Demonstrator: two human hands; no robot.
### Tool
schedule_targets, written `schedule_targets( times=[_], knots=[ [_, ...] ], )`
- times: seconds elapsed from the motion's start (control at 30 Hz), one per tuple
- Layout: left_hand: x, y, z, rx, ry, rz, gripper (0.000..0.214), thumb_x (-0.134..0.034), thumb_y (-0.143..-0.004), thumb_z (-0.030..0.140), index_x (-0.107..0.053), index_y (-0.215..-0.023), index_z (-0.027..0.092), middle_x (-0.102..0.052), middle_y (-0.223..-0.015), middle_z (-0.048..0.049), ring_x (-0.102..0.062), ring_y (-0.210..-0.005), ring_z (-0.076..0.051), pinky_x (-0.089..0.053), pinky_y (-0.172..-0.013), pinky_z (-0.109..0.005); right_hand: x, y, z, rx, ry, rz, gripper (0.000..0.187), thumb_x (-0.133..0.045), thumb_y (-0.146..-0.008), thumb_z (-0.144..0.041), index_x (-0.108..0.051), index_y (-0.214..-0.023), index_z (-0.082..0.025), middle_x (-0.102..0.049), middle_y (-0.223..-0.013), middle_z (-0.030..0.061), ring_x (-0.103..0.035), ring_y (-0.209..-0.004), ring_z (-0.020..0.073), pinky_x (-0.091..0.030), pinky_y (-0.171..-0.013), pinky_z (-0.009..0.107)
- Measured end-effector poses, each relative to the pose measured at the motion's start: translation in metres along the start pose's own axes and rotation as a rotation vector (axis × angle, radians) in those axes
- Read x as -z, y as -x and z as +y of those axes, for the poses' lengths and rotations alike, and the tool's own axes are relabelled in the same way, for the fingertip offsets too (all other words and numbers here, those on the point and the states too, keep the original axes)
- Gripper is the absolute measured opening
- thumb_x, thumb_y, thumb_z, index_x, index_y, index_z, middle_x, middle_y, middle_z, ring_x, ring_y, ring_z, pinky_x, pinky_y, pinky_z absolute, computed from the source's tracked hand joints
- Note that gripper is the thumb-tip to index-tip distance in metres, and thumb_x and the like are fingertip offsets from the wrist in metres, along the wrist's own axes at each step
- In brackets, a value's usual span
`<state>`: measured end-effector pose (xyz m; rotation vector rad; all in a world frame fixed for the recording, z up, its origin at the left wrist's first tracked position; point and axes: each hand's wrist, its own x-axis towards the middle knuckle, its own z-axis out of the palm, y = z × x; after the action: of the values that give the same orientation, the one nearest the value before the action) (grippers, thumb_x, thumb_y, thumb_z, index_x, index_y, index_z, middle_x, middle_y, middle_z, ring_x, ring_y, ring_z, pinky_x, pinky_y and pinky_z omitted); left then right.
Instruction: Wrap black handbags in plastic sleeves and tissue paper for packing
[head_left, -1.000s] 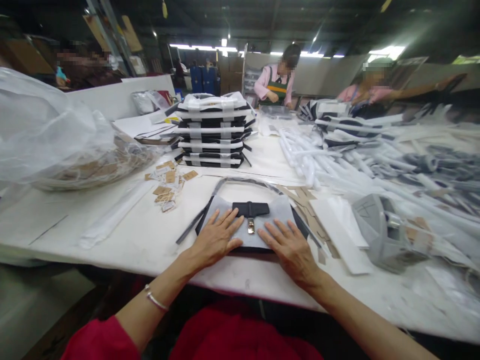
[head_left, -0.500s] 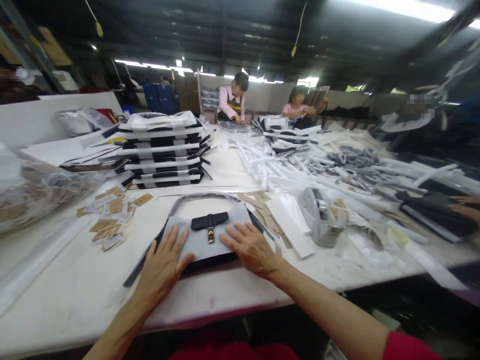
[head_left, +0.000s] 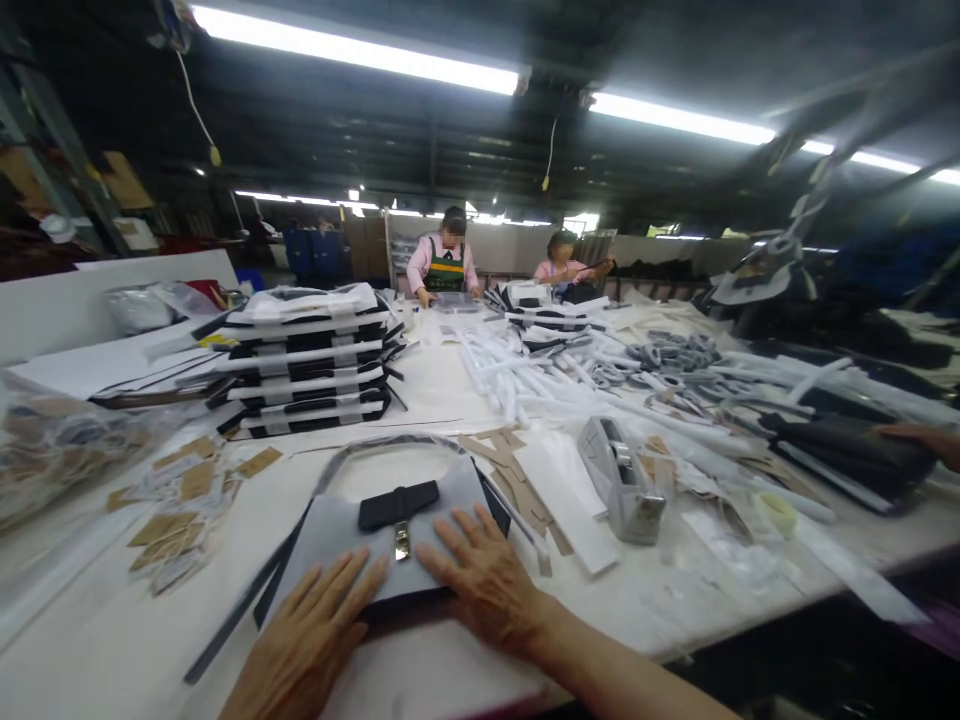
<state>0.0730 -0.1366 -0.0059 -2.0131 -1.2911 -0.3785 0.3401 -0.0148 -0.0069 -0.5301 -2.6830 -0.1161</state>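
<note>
A dark handbag point(head_left: 405, 606) lies flat on the table before me, its front covered by a pale grey-white sheet point(head_left: 326, 530). A black flap strap point(head_left: 397, 505) with a gold-coloured clasp point(head_left: 403, 541) shows at the middle of the sheet. The wrapped handle point(head_left: 390, 445) arches away from me. My left hand point(head_left: 319, 625) rests flat over the lower left of the sheet, fingers stretched out. On the lower right, my right hand point(head_left: 487, 580) lies with fingers spread, close beside the clasp. Neither hand is closed around anything. A dark strap point(head_left: 232, 620) sticks out at the bag's left.
Stacked wrapped bags point(head_left: 307, 365) stand behind, left of centre. Brown tags point(head_left: 176, 520) lie at the left. Right of the bag are white strips point(head_left: 559, 500) and a tape dispenser point(head_left: 621, 485). White tubes point(head_left: 502, 370) are heaped farther back. Two co-workers point(head_left: 446, 260) are across the table.
The camera view has tilted up, so the table and bag sit lower in the picture. My left hand has slid down toward the bag's near edge; my right hand stays on the sheet.
</note>
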Motion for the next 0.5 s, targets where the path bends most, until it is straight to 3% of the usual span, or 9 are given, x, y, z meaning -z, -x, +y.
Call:
schedule_targets(
  times=[0.1,0.2,0.3,0.4,0.5],
  knots=[
    [0.0,-0.015,0.003,0.031,-0.003,0.024,0.051,-0.038,-0.096,0.021,-0.042,-0.146,0.03,-0.066,-0.128,-0.004,-0.063,-0.112,-0.02,-0.042,-0.1,-0.034,0.003,-0.004,0.01,0.027,0.023,-0.012,0.066,-0.055,-0.091,-0.054,-0.032,-0.15,-0.034,-0.047,-0.148,0.009,-0.041,-0.133,0.0349,-0.027,-0.112,0.06],
    [-0.001,-0.029,0.014,0.033,0.019,0.03,0.058,-0.036,-0.09,0.008,-0.041,-0.146,0.021,-0.057,-0.14,-0.0095,-0.055,-0.126,-0.024,-0.037,-0.108,-0.038,0.004,-0.007,0.02,0.054,0.032,-0.035,0.067,-0.055,-0.09,-0.057,-0.035,-0.149,-0.033,-0.049,-0.146,0.0099,-0.042,-0.133,0.0345,-0.03,-0.111,0.06],
    [-0.005,-0.032,0.032,0.078,0.043,0.028,0.056,-0.034,-0.089,0.005,-0.044,-0.144,0.014,-0.058,-0.139,-0.0112,-0.055,-0.126,-0.023,-0.037,-0.109,-0.038,0.008,-0.01,0.02,0.047,0.027,-0.052,0.064,-0.06,-0.088,-0.053,-0.042,-0.146,-0.031,-0.05,-0.145,0.0103,-0.041,-0.135,0.0351,-0.029,-0.111,0.062],
    [-0.009,-0.026,0.045,0.144,0.07,-0.011,0.048,-0.039,-0.095,0.015,-0.045,-0.143,0.013,-0.058,-0.138,-0.0108,-0.056,-0.124,-0.024,-0.04,-0.108,-0.039,0.028,-0.014,0.015,0.034,-0.051,-0.045,0.06,-0.063,-0.088,-0.05,-0.048,-0.141,-0.028,-0.054,-0.143,0.0103,-0.045,-0.133,0.0323,-0.032,-0.112,0.059],
    [-0.009,-0.021,0.05,0.193,0.12,-0.059,0.05,-0.044,-0.096,0.021,-0.041,-0.145,0.013,-0.053,-0.143,-0.0114,-0.052,-0.129,-0.025,-0.039,-0.11,-0.041,0.06,-0.011,0.027,-0.055,-0.14,0.094,0.044,-0.057,-0.094,-0.04,-0.054,-0.135,-0.023,-0.06,-0.135,0.0104,-0.053,-0.127,0.0248,-0.04,-0.11,0.048]
  ],
)
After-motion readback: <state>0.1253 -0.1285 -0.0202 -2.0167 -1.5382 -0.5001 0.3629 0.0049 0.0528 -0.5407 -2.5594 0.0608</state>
